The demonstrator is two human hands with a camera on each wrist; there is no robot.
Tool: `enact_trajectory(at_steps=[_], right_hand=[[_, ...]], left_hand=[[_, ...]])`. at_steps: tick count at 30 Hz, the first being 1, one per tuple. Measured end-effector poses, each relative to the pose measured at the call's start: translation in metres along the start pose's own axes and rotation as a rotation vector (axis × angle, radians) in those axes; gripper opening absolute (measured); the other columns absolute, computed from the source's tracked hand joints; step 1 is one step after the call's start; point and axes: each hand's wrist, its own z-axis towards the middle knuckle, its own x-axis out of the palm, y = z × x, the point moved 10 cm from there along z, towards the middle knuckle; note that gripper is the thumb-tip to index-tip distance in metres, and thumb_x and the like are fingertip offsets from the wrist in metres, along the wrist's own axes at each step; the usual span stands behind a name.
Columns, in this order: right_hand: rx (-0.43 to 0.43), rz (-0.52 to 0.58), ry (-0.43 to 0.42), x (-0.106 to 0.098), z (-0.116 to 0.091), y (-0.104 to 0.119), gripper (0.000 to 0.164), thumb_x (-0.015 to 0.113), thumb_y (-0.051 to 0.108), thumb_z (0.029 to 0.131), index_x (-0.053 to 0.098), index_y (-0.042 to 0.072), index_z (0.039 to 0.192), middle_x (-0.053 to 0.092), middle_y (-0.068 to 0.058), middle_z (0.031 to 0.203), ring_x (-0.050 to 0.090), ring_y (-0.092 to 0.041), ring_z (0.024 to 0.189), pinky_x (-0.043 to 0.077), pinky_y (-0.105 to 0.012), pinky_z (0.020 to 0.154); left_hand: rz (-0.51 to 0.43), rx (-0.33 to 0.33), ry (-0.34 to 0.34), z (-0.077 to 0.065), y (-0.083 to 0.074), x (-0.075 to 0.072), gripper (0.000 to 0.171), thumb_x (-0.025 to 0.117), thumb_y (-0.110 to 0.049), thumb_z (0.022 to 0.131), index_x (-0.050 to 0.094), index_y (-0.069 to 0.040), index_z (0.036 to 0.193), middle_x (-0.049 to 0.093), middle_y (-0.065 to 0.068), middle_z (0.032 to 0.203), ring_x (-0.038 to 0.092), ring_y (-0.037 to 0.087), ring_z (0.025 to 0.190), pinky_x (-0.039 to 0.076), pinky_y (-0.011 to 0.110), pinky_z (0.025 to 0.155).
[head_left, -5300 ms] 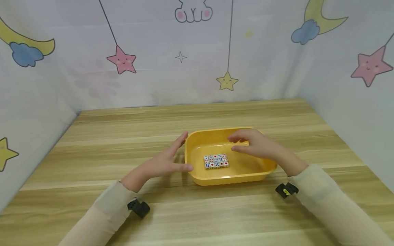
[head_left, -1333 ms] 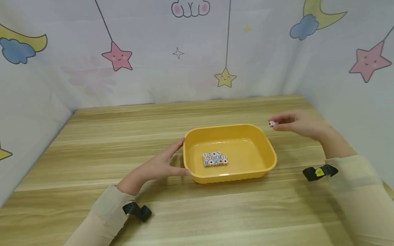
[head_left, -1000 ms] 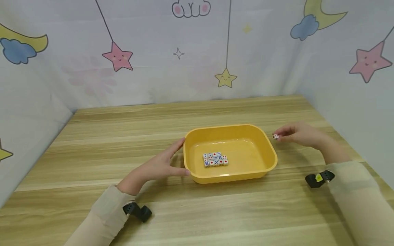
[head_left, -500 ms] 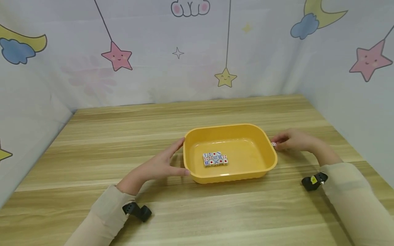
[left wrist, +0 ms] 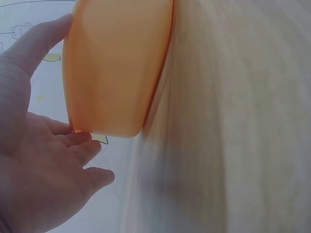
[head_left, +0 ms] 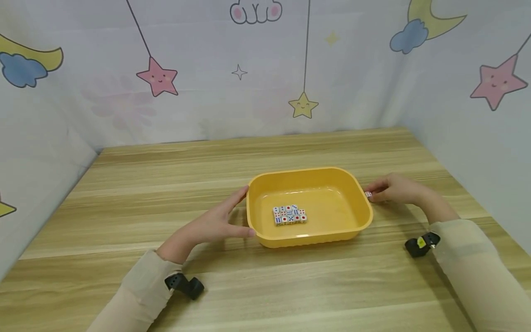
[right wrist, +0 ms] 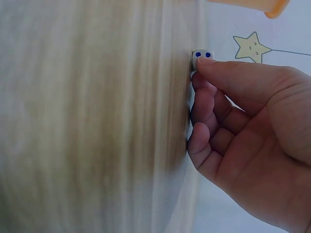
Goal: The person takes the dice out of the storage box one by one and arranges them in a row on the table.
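Observation:
My right hand (head_left: pixel 400 189) pinches a white die (head_left: pixel 368 194) between thumb and fingertips, low over the table just outside the right end of the yellow plastic tray (head_left: pixel 332 238). Two blue dots show on one of the die's faces (right wrist: pixel 203 54) in the right wrist view. Inside the tray, left of its middle, several white dice (head_left: pixel 289 215) stand packed in rows, with a gap at the back right corner. At the tray's left end my left hand (head_left: pixel 217 221) spreads its thumb and fingers along the outer wall, touching the rim; the left wrist view shows these fingers (left wrist: pixel 82 145) mostly extended.
The tray stands on a wood-grain table (head_left: pixel 265 286). White cloth (head_left: pixel 199 92) with printed stars and moons hangs behind and at both sides. A small black device (head_left: pixel 422 244) is strapped to each wrist.
Over five seconds, my right hand has taken one die from the back right corner of the block, carried it rightward out of the tray and lowered it beside the tray. My left hand has stayed.

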Motion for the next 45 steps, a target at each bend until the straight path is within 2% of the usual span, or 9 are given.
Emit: enact_trajectory(at_steps=[10, 14, 21, 27, 31, 35, 39, 42, 45], right_hand=[[-0.002, 0.004, 0.002, 0.001, 0.002, 0.001, 0.040, 0.065, 0.028, 0.082, 0.062, 0.003, 0.114, 0.064, -0.012, 0.106, 0.054, -0.014, 0.091, 0.045, -0.032, 0.080], [0.003, -0.002, -0.001, 0.001, 0.002, 0.000, 0.042, 0.065, 0.028, 0.081, 0.062, 0.004, 0.115, 0.064, -0.011, 0.106, 0.054, -0.015, 0.092, 0.045, -0.035, 0.081], [0.004, 0.009, -0.012, -0.002, -0.003, -0.005, 0.045, 0.066, 0.030, 0.081, 0.061, 0.004, 0.116, 0.065, -0.007, 0.100, 0.054, -0.014, 0.089, 0.045, -0.031, 0.078], [0.002, 0.043, -0.065, -0.020, -0.015, 0.001, 0.046, 0.059, 0.032, 0.086, 0.055, 0.004, 0.122, 0.060, -0.015, 0.115, 0.054, -0.027, 0.105, 0.044, -0.045, 0.086], [-0.022, 0.050, -0.094, -0.034, -0.020, 0.023, 0.052, 0.054, 0.038, 0.088, 0.049, 0.004, 0.128, 0.052, -0.019, 0.126, 0.049, -0.035, 0.112, 0.041, -0.051, 0.088], [-0.042, 0.074, -0.124, -0.040, -0.021, 0.056, 0.053, 0.055, 0.046, 0.085, 0.052, 0.013, 0.127, 0.053, -0.012, 0.126, 0.052, -0.028, 0.110, 0.044, -0.046, 0.088], [-0.115, 0.087, -0.109, -0.031, -0.017, 0.097, 0.046, 0.059, 0.045, 0.083, 0.058, 0.019, 0.120, 0.060, -0.004, 0.117, 0.055, -0.019, 0.104, 0.047, -0.037, 0.085], [-0.206, 0.107, -0.057, -0.018, -0.013, 0.126, 0.040, 0.060, 0.039, 0.084, 0.061, 0.016, 0.117, 0.063, -0.003, 0.110, 0.056, -0.017, 0.098, 0.047, -0.031, 0.081], [-0.262, 0.117, -0.023, -0.006, -0.005, 0.143, 0.035, 0.061, 0.034, 0.084, 0.062, 0.016, 0.114, 0.065, -0.003, 0.105, 0.057, -0.015, 0.094, 0.047, -0.029, 0.080]], left_hand=[[0.004, 0.006, 0.006, 0.001, -0.001, -0.001, 0.104, 0.075, -0.045, 0.068, 0.007, -0.030, 0.145, 0.009, -0.010, 0.149, 0.009, 0.014, 0.137, 0.014, 0.047, 0.109], [0.009, 0.025, 0.003, 0.003, -0.001, -0.001, 0.103, 0.075, -0.044, 0.068, 0.008, -0.029, 0.145, 0.010, -0.010, 0.149, 0.010, 0.014, 0.137, 0.015, 0.047, 0.109], [-0.009, 0.004, 0.019, 0.007, 0.004, 0.000, 0.102, 0.075, -0.041, 0.069, 0.007, -0.031, 0.144, 0.009, -0.012, 0.149, 0.008, 0.012, 0.137, 0.013, 0.047, 0.109], [0.009, 0.002, 0.019, 0.008, 0.004, -0.001, 0.102, 0.074, -0.044, 0.069, 0.006, -0.031, 0.144, 0.009, -0.011, 0.149, 0.009, 0.013, 0.137, 0.014, 0.047, 0.109], [0.007, 0.000, 0.016, 0.007, 0.005, -0.002, 0.103, 0.075, -0.044, 0.068, 0.006, -0.031, 0.144, 0.008, -0.011, 0.149, 0.008, 0.013, 0.137, 0.013, 0.047, 0.109], [0.007, 0.001, 0.011, 0.006, 0.005, -0.003, 0.103, 0.075, -0.045, 0.067, 0.006, -0.032, 0.144, 0.009, -0.011, 0.149, 0.008, 0.014, 0.137, 0.014, 0.048, 0.109], [0.017, 0.005, 0.006, 0.006, 0.004, -0.003, 0.104, 0.074, -0.046, 0.067, 0.006, -0.033, 0.144, 0.009, -0.012, 0.149, 0.009, 0.014, 0.137, 0.014, 0.049, 0.108], [0.017, 0.010, 0.006, 0.006, 0.002, -0.002, 0.104, 0.074, -0.045, 0.068, 0.005, -0.031, 0.144, 0.008, -0.011, 0.149, 0.008, 0.015, 0.137, 0.014, 0.049, 0.108], [0.017, 0.008, 0.006, 0.007, 0.003, -0.001, 0.104, 0.074, -0.045, 0.068, 0.005, -0.032, 0.144, 0.008, -0.011, 0.149, 0.008, 0.014, 0.137, 0.014, 0.048, 0.108]])
